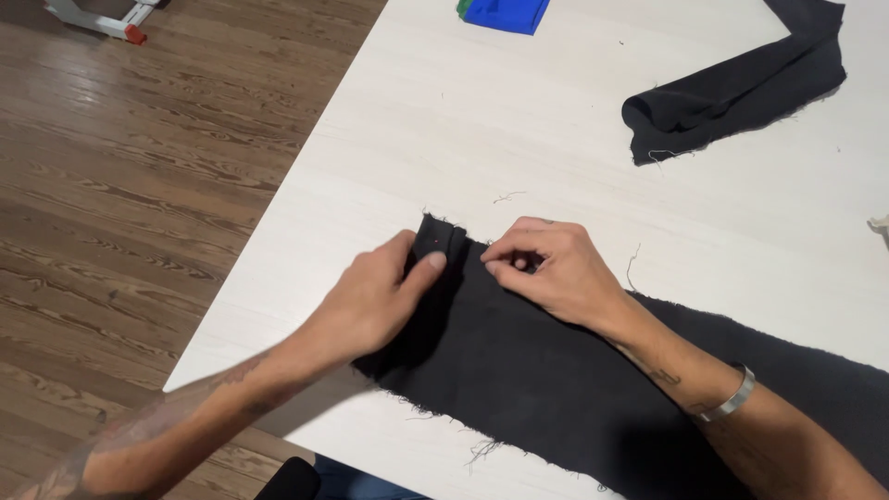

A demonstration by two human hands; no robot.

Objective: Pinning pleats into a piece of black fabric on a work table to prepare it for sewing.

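We see a long strip of black cloth (556, 380) lying across the near part of a white table (519, 120), its frayed edges trailing loose threads. Its far end is folded over into a narrow fold (441, 243), and both hands work there. Our left hand (375, 301) lies on the cloth just below the fold, fingers pressed together, the thumb flat on the fold's edge. Our right hand (551, 268) rests on the cloth just beside the fold, its fingers curled and pinching the cloth between thumb and fingertips. A metal bracelet (730, 398) circles the right wrist. A second black strip (741, 83) lies well apart toward the far right, and a blue cloth (507, 13) sits at the table's far edge. Wooden floor (139, 167) shows at left.
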